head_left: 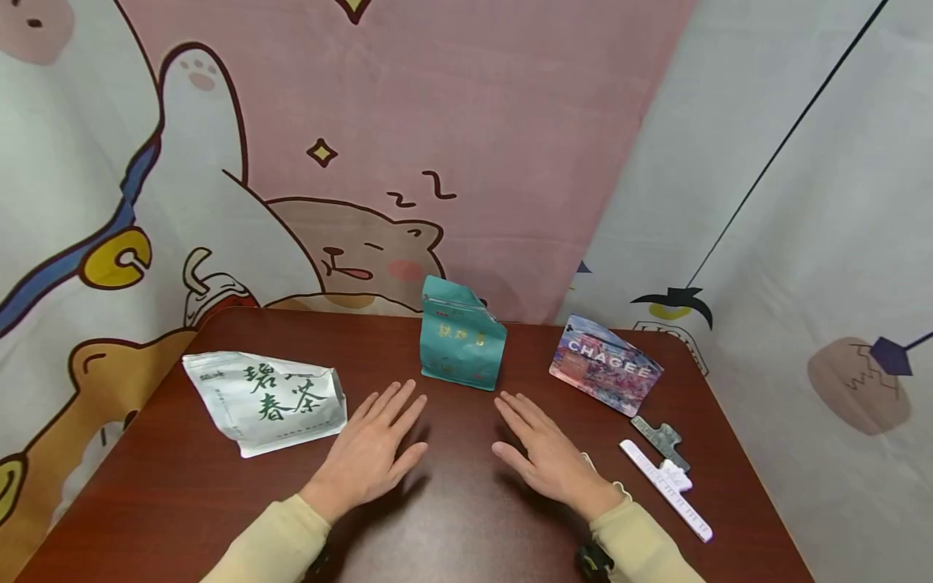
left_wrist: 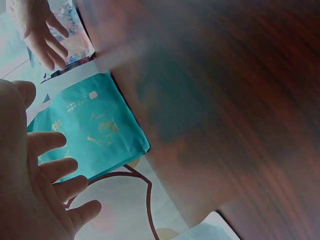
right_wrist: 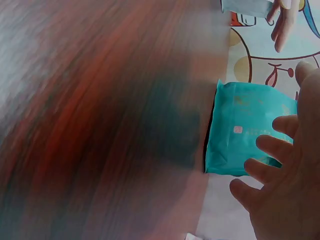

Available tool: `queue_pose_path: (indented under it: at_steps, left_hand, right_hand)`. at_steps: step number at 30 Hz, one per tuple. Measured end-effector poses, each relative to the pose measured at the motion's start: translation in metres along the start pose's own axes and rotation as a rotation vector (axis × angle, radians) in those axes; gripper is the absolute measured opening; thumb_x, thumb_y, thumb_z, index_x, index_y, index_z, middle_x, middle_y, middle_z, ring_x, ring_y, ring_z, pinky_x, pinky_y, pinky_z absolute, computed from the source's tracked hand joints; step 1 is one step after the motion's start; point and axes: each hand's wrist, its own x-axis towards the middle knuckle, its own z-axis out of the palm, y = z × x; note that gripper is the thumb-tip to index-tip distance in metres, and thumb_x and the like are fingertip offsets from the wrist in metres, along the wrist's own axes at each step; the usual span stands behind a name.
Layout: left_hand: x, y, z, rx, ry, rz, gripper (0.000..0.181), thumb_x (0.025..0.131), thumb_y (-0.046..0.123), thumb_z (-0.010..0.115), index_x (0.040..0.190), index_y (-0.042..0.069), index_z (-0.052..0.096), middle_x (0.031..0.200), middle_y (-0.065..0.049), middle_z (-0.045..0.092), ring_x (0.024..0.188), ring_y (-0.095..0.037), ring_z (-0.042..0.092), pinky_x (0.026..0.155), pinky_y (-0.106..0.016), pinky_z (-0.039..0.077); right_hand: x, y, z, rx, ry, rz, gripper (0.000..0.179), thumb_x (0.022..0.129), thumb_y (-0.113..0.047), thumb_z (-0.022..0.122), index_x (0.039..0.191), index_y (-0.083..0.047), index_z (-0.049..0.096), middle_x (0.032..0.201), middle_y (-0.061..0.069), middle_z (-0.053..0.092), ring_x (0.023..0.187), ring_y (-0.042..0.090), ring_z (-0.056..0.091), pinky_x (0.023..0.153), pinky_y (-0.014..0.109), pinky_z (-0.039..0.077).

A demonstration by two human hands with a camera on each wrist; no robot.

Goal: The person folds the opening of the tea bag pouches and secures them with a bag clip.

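Observation:
Both hands are over the table in the head view, fingers straight and holding nothing. My left hand (head_left: 370, 453) is nearest the white pouch with green characters (head_left: 273, 401), which lies on the left. Over to the right, my right hand (head_left: 548, 460) points its fingers forward. Beyond and between the two stands a teal pouch (head_left: 462, 340) with gold characters, its top corner bent. The left wrist view has the teal pouch (left_wrist: 100, 125) behind the left fingers (left_wrist: 55, 167); the right wrist view shows it beside the right fingers (right_wrist: 267, 155).
A colourful CHAGEE pouch (head_left: 607, 364) lies at the back right of the dark wooden table (head_left: 466, 518). In front of it are a grey clip (head_left: 662, 441) and a longer white clip (head_left: 666, 490). A cartoon-printed cloth (head_left: 510, 146) hangs behind the table.

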Motion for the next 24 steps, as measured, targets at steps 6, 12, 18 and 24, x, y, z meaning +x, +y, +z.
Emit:
queue_pose_path:
  at_steps: [6,12,18,24]
  left_hand:
    - [0.0,-0.005,-0.009,0.012,0.027,0.016,0.064,0.103,0.051,0.055,0.152,0.009,0.051,0.161,-0.014,0.043,0.147,-0.034,0.043,0.118,-0.052,0.034]
    - [-0.003,-0.011,-0.018,0.01,0.056,0.01,0.062,0.102,0.046,0.058,0.149,0.006,0.055,0.158,-0.015,0.047,0.145,-0.034,0.046,0.117,-0.051,0.035]
    - [-0.006,-0.016,-0.027,0.024,0.091,0.023,0.061,0.101,0.046,0.059,0.147,0.005,0.057,0.155,-0.015,0.051,0.145,-0.033,0.046,0.117,-0.051,0.036]
    - [-0.009,-0.02,-0.038,0.021,0.153,0.053,0.06,0.103,0.048,0.053,0.143,0.002,0.06,0.151,-0.016,0.054,0.143,-0.034,0.048,0.117,-0.05,0.036]
  right_hand:
    - [0.008,-0.009,0.002,0.054,0.005,-0.006,0.065,0.105,-0.04,0.059,0.158,-0.008,0.041,0.163,0.015,0.039,0.152,0.039,0.033,0.117,0.057,0.033]
    - [0.016,-0.015,0.005,0.092,0.01,-0.022,0.063,0.105,-0.039,0.058,0.157,-0.006,0.042,0.162,0.016,0.04,0.151,0.037,0.035,0.116,0.056,0.034]
    - [0.023,-0.02,0.008,0.158,0.064,-0.025,0.06,0.105,-0.035,0.061,0.156,-0.008,0.045,0.16,0.009,0.045,0.148,0.031,0.042,0.114,0.054,0.038]
    - [0.03,-0.027,0.011,0.217,0.083,-0.033,0.056,0.105,-0.033,0.061,0.155,-0.011,0.048,0.157,0.007,0.05,0.144,0.027,0.047,0.112,0.052,0.042]
